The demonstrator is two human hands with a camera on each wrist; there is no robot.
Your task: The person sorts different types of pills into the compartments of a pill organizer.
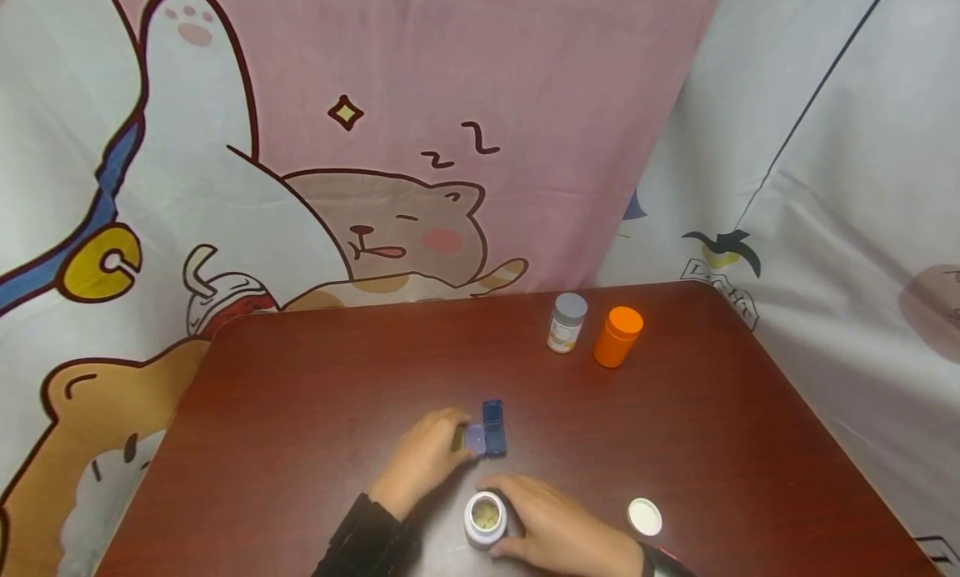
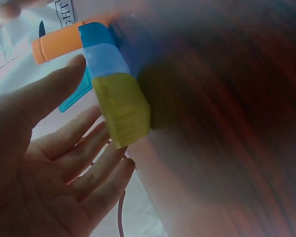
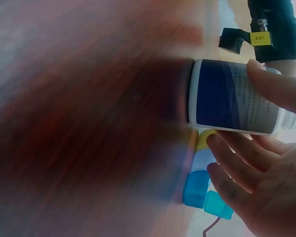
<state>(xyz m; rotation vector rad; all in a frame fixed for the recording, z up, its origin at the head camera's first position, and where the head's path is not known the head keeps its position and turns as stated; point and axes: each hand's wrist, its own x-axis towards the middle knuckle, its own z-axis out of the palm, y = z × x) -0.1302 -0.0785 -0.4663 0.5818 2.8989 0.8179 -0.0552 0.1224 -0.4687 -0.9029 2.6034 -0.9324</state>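
A small pill organizer (image 1: 494,440) with blue, pale purple and yellow compartments sits on the table, its blue lid (image 1: 492,410) standing open. My left hand (image 1: 426,454) holds it at the yellow end, thumb on one side and fingers on the other, as the left wrist view shows. Just in front, my right hand (image 1: 562,523) grips an uncapped white pill bottle (image 3: 222,96) with a dark blue label, thumb and fingers on opposite sides. The bottle stands upright, and yellowish pills (image 1: 486,514) show through its mouth.
A white cap (image 1: 645,517) lies on the table right of my right hand. Toward the back right stand a grey-lidded bottle (image 1: 567,322) and an orange bottle (image 1: 618,337). A printed cloth (image 1: 570,143) hangs behind the dark red table (image 1: 337,368).
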